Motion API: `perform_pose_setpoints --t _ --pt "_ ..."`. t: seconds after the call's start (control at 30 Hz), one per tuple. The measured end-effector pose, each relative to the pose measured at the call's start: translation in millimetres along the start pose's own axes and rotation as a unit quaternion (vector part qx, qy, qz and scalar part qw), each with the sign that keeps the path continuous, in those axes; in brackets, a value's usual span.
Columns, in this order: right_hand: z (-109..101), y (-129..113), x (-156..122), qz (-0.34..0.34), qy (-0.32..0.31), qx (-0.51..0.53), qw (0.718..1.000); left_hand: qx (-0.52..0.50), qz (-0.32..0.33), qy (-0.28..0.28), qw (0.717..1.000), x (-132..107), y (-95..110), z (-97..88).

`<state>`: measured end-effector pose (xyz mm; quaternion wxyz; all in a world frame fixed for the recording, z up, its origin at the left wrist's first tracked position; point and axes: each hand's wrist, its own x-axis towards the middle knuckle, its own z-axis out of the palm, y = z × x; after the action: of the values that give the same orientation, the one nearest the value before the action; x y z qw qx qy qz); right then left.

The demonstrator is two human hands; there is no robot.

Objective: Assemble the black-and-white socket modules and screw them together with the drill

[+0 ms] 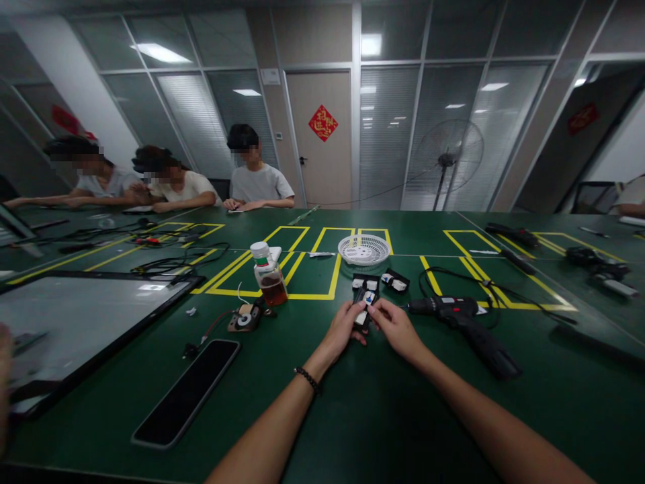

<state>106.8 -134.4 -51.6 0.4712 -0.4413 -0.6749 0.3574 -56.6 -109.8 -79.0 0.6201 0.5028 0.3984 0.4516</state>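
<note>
On the desk (252, 380), left of the white perforated basket (345, 251), stands a bottle (272, 286) of amber liquid. Nearer the person than the basket, the left hand (342, 327) has its fingers closed around a small black-and-white part (361, 318) (blue-marked on top); the right hand (396, 327) pinches its right side, fingers drawn together. Right of the basket lies a cordless drill (466, 326).

A small black oblong piece with a white face and a blue mark (369, 296) is held at a slant, partly covered, below and right of the frame's centre.
</note>
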Motion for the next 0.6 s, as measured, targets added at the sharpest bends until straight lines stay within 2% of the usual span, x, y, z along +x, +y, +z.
perform_pose_setpoints --t 0.13,0.37,0.6 --pt "1.3 0.4 0.5 0.006 -0.01 0.022 1.0 0.001 0.011 0.012 1.0 -0.7 0.6 0.4" --pt "5.1 -0.7 1.9 0.02 -0.014 0.124 0.992 -0.022 0.016 0.007 1.0 -2.7 4.6 -0.6" --pt "5.6 0.9 1.6 0.013 -0.015 0.116 0.993 -0.021 0.014 0.013 1.0 -4.8 5.5 0.7"
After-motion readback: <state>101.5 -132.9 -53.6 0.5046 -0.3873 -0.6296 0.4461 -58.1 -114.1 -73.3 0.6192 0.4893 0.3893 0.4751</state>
